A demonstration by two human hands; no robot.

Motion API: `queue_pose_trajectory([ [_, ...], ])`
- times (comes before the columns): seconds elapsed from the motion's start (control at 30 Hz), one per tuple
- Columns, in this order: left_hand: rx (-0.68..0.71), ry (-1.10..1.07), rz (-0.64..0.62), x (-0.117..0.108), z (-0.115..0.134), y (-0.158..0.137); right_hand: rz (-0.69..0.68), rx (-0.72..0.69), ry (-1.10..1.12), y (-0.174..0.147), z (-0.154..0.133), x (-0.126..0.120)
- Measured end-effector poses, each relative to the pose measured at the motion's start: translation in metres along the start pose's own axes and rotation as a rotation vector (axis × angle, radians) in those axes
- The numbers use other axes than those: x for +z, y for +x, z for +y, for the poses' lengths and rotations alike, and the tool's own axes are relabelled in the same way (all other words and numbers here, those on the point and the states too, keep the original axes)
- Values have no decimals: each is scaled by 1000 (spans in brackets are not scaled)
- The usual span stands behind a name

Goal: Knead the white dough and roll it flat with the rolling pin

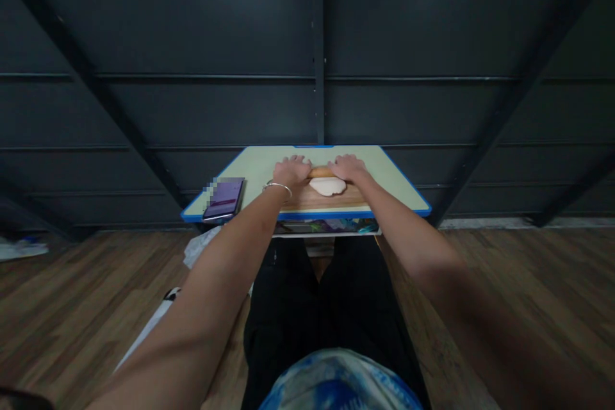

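Observation:
A wooden rolling pin (321, 172) lies crosswise over a wooden board on the small table. My left hand (292, 170) is closed over its left end, with a bracelet at the wrist. On the right end my right hand (348, 167) grips in the same way. Flattened white dough (328, 186) spreads on the near side of the pin, its far edge against or under the pin. Beneath the dough shows the wooden board (307, 200); my hands and forearms hide parts of it.
The pale table (398, 195) has a blue rim and an open shelf (327, 227) with things underneath. A phone (223, 198) lies at its left edge. Behind stands a dark panelled wall (408, 25). White plastic (198, 246) hangs or lies below the left corner.

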State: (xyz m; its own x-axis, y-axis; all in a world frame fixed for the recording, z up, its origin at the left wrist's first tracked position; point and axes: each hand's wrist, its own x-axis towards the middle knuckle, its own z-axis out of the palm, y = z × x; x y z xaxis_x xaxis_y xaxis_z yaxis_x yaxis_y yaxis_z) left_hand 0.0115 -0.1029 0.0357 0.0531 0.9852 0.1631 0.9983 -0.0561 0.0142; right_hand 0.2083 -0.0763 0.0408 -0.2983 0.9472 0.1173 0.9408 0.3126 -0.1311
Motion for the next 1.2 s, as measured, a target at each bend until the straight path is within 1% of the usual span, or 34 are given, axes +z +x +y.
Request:
queue_pose_trajectory([
  [0.07, -38, 10, 15, 0, 2, -7, 12, -3, -12, -4, -1, 0],
  [0.17, -50, 18, 37, -2, 5, -18, 31, -10, -33, -7, -2, 2],
  [0.3, -68, 6, 53, -5, 8, -29, 12, -17, -43, -13, -3, 3],
  [0.47, -95, -4, 33, -10, 10, -39, 19, -18, -40, -26, -7, -3],
  [0.57, -54, 19, 4, -11, 9, -42, 22, -33, -33, -32, -8, -4],
  [0.67, 3, 54, 10, -10, 8, -45, 18, -32, -35, -35, -8, -2],
  [0.9, 27, 95, 33, -10, 10, -60, 9, -49, -48, -47, -9, -3],
  [1.07, -56, 66, 40, -14, 14, -67, 12, -56, -69, -61, -12, -8],
  [1.13, -76, 60, 36, -14, 15, -66, -5, -67, -66, -59, -11, -10],
  [1.2, -84, 56, 30, -14, 14, -66, -67, -63, -38, -50, -9, -13],
])
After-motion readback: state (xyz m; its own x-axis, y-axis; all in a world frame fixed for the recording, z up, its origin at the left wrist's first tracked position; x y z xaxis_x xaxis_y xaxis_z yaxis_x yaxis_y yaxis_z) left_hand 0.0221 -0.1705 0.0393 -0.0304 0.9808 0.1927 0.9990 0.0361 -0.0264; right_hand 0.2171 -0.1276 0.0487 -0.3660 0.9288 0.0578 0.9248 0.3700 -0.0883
